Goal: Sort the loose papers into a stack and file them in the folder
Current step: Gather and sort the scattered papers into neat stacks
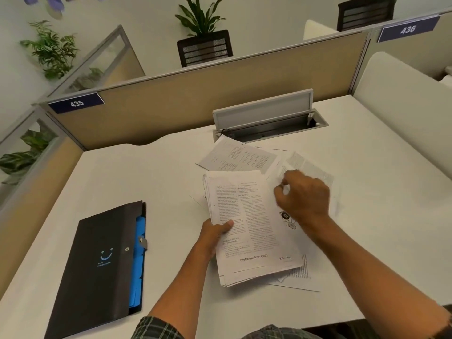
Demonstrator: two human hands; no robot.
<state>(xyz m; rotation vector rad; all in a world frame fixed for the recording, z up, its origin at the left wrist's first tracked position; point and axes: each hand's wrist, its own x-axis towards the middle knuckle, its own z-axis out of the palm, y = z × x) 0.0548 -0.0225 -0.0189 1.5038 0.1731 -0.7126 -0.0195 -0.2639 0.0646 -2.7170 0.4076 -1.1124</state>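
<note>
Gripping the paper stack (249,226) by its left edge, the left hand (215,233) curls round it. The right hand (303,196), fingers bent, pinches a loose sheet (308,167). The closed folder (102,260) lies left on the bench (146,172).

An office — open-plan, cut into numbered cubicles. Shown by tan fabric partitions (220,94) in grey metal frames along the top and left of the frame, with navy number plates reading 435 (76,103) at upper left and 436 (408,29) at upper right. White laminate desk (159,182) across the middle, fitted with a flip-up cable hatch (264,113) at upper centre. Black mesh-backed office chairs (205,48) beyond the partition, top centre and top right. Potted foliage plants (50,48) at top and left. Black expanding folder (102,263) lower left and printed papers (252,223) at centre — plain desk work.
</note>
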